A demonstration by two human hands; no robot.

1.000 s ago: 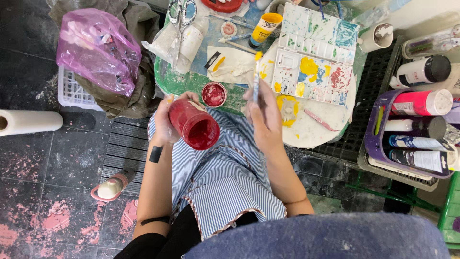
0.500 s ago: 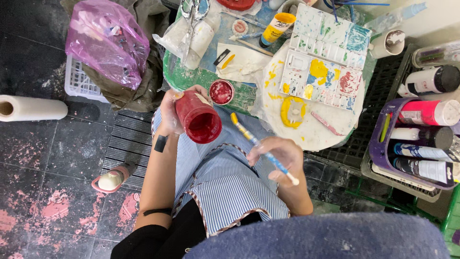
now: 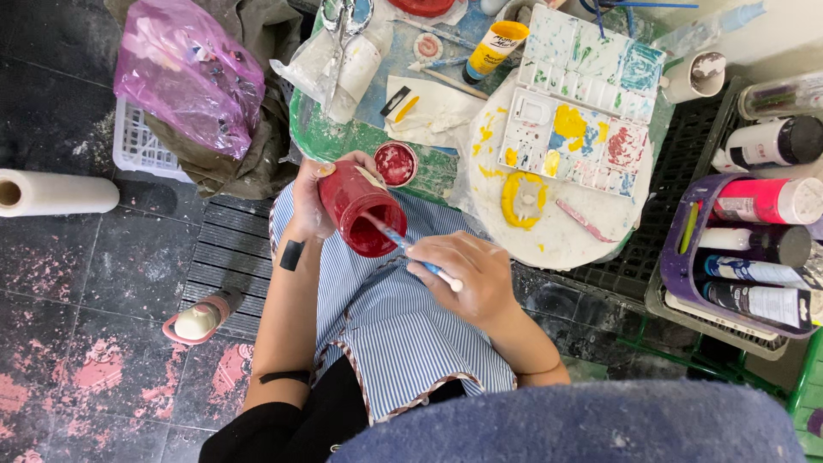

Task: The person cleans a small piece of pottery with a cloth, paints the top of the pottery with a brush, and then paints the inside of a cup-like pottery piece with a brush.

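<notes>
My left hand (image 3: 310, 199) grips an open jar of red paint (image 3: 360, 208), tilted toward me over my lap. A thin blue-handled paintbrush (image 3: 410, 249) sits in my right hand (image 3: 467, 279), its tip dipped into the jar's mouth. The jar's red lid (image 3: 395, 164) lies upside down on the green table edge (image 3: 309, 137) just beyond the jar. My striped apron (image 3: 403, 334) is under both hands.
A paint-stained white palette (image 3: 583, 103) rests on a round white board (image 3: 549, 240). A yellow paint bottle (image 3: 494, 47), scissors (image 3: 343, 21) and rags are on the table. A purple basket (image 3: 677, 257) of paint bottles stands right; a pink bag (image 3: 184, 73) and paper roll (image 3: 56, 192) left.
My right hand took the brush from the table, brought it down toward my lap, then swung its tip into the red jar. The left hand kept the jar, tilting it slightly.
</notes>
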